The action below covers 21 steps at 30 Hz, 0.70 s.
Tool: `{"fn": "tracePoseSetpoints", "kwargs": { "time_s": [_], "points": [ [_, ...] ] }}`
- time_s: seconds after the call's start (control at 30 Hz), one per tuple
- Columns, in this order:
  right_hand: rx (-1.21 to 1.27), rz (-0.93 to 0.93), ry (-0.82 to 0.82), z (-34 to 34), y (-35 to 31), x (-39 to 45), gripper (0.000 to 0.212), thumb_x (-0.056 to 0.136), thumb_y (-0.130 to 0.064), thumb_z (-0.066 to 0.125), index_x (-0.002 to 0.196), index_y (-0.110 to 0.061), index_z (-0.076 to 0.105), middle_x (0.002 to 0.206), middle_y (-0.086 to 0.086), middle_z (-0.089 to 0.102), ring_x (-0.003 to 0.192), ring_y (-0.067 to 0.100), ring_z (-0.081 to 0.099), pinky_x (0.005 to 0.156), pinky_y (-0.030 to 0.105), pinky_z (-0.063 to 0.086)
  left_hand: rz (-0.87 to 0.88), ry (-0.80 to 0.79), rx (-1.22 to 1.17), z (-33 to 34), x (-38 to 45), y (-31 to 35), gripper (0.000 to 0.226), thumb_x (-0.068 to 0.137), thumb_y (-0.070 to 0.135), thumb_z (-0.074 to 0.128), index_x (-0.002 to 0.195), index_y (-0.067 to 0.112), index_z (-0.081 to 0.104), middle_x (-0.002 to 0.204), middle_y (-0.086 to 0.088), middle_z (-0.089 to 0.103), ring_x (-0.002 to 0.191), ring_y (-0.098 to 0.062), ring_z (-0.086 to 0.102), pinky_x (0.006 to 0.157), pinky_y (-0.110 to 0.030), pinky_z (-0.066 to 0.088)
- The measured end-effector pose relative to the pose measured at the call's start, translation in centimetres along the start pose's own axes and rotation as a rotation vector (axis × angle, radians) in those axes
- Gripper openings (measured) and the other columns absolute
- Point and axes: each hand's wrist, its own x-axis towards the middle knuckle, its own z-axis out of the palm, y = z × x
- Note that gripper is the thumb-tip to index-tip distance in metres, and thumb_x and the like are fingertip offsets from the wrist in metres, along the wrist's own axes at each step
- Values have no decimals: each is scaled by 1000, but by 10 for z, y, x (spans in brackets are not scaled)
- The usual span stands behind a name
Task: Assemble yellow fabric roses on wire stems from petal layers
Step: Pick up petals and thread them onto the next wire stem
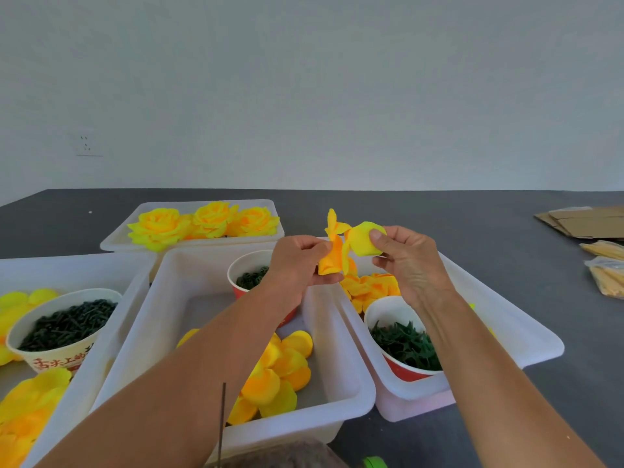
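2 hands (297,261) (410,261) pinch yellow petal layers (347,244) above a dark table (439,211), pale wall (304,79) behind.

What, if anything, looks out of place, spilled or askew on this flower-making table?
Nothing looks spilled or damaged. Loose petals lie inside the middle tub, finished roses sit in the far tub, and the cups stand upright. Flattened cardboard lies apart at the right edge.
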Motion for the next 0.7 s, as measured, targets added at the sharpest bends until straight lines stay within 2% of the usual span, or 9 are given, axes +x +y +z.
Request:
{"fn": "tracePoseSetpoints", "kwargs": {
  "time_s": [0.1, 0.2, 0.27, 0.33, 0.37, 0.43, 0.53, 0.63, 0.7],
  "points": [
    [-40, -40, 133, -1, 0, 1, 13, 81, -9, 70, 70, -14, 66, 59, -7, 67, 58, 6, 57, 59, 19, 44, 34, 61, 76, 0, -1, -1, 8, 91, 5, 58, 92, -2, 62, 97, -26, 60, 72, -33, 63, 50, -28, 57],
    [-90, -123, 206, 1, 1, 0, 20, 77, -6, 74, 63, -12, 60, 48, -12, 60, 45, -2, 50, 51, 13, 43, 69, 112, 167, 0, 1, -3, 10, 91, 7, 58, 91, -2, 63, 101, -29, 61, 68, -32, 65, 55, -33, 59],
    [-116, -164, 262, 1, 0, 1, 25, 75, -6, 75, 60, -12, 57, 48, -9, 57, 47, 3, 49, 50, 15, 43, 100, 140, 249, 1, 2, -3, 12, 91, 9, 58, 87, -1, 64, 97, -29, 63, 61, -31, 67, 62, -42, 59],
    [-212, -215, 307, 1, 0, 1, 26, 76, -10, 76, 60, -12, 55, 58, 3, 58, 57, 12, 48, 56, 24, 43, 166, 159, 348, 3, 1, -4, 14, 91, 10, 57, 81, 0, 63, 86, -24, 64, 56, -28, 67, 65, -47, 58],
    [-314, -266, 313, 0, 1, 1, 25, 78, -13, 75, 62, -11, 55, 63, 8, 57, 61, 15, 47, 60, 27, 42, 217, 173, 409, 4, 1, -5, 15, 91, 10, 57, 79, 2, 62, 80, -18, 63, 55, -27, 67, 63, -46, 58],
    [-574, -395, 289, 1, 4, -1, 21, 81, -17, 72, 68, -9, 57, 69, 8, 57, 67, 18, 46, 64, 27, 39, 337, 224, 559, 4, 1, -5, 15, 91, 11, 55, 79, 4, 61, 77, -11, 62, 59, -26, 67, 63, -41, 56],
    [-810, -501, 204, 5, 7, -6, 18, 87, -17, 66, 78, -4, 57, 67, 7, 55, 67, 26, 47, 62, 34, 37, 491, 322, 906, 0, 2, -4, 17, 92, 15, 51, 87, 0, 57, 88, -15, 63, 81, -31, 60, 70, -35, 40],
    [-920, -582, 149, 8, 8, -8, 17, 89, -11, 62, 78, -1, 53, 61, 3, 45, 61, 26, 40, 56, 30, 21, 526, 384, 1155, -3, 4, -3, 19, 97, 18, 42, 101, 3, 53, 103, -13, 59, 95, -28, 54, 64, -24, 21],
    [-991, -641, 149, 11, 7, -11, 16, 88, -4, 61, 76, 2, 52, 62, 8, 45, 59, 26, 37, 57, 30, 20, 513, 413, 1278, 0, 4, -3, 19, 98, 17, 39, 107, 6, 51, 108, -11, 58, 98, -27, 55, 66, -24, 22]
  ]
}}
